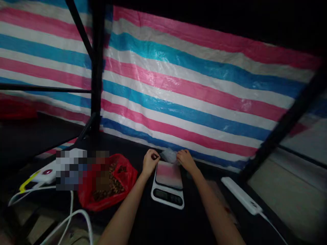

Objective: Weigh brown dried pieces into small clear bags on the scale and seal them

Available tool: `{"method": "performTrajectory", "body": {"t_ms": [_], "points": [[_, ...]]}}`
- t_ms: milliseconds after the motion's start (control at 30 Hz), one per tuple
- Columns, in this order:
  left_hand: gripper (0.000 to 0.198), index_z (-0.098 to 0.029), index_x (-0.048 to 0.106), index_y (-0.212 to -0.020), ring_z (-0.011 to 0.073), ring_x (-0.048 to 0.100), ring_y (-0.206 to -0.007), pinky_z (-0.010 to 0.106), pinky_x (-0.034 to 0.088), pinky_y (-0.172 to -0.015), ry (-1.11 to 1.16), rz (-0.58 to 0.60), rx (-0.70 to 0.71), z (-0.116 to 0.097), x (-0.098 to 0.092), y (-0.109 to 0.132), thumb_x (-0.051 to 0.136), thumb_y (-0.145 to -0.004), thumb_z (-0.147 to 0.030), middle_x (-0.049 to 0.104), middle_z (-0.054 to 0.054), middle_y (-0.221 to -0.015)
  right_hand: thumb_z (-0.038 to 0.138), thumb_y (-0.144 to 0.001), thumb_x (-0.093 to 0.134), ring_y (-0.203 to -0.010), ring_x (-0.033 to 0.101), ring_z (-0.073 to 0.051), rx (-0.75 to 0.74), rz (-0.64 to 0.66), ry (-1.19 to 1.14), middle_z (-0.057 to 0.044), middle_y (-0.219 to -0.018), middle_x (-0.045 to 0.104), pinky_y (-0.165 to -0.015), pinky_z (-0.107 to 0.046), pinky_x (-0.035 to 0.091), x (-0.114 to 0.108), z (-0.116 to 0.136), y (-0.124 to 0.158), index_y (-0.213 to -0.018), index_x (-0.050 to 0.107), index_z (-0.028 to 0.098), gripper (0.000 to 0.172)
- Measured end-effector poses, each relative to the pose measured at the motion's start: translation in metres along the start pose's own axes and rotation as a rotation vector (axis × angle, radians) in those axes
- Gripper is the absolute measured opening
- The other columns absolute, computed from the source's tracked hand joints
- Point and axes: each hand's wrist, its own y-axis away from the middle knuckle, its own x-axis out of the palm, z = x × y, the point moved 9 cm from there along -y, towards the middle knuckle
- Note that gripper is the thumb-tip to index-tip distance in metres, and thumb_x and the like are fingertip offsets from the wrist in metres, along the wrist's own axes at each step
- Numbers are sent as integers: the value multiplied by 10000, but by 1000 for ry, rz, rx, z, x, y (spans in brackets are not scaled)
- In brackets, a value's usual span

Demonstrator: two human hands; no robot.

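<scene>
Far worktop edge (133, 140) | red plastic bag (127, 177) left of digital scale (167, 194), holding brown pieces (114, 189) | crumpled clear plastic bag (168, 156) just behind scale | left hand (150, 162), right hand (186, 160) pinching its sides

I had my left hand (151, 162) and right hand (186, 160) at the far corners of the kitchen scale (167, 197), fingers (154, 156) curled, bare forearms (125, 214) angled inward.
</scene>
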Motion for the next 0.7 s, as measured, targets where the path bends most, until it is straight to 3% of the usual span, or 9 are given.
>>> {"method": "performTrajectory", "body": {"t_ms": [267,433,533,700], "points": [[46,-162,589,-671,77,491,-603,217,412,-614,-40,51,-82,5,5,2,628,-652,-146,537,-8,-786,153,-791,523,-882,528,-182,60,-3,-74,-34,-863,628,-795,-322,277,-3,-9,1,-782,600,207,95],[92,-164,587,-729,87,505,-602,227,421,-622,-72,58,-78,0,4,2,606,-709,-251,549,-2,-806,177,-806,498,-884,540,-195,199,-113,-155,-43,-876,644,-810,-348,280,-24,-12,2,-810,603,208,109],[205,-175,585,-786,109,535,-658,244,433,-667,-117,111,-49,-13,7,6,490,-806,-355,564,5,-816,235,-826,469,-860,569,-186,357,-311,-412,-32,-868,656,-793,-336,318,-44,-9,8,-841,603,206,137],[270,-220,552,-956,132,553,-862,253,432,-778,-256,341,133,-43,28,21,333,-887,-364,560,10,-961,254,-799,508,-712,599,-157,340,-449,-890,-6,-770,654,-703,-279,396,-50,31,12,-778,600,206,106]]}}
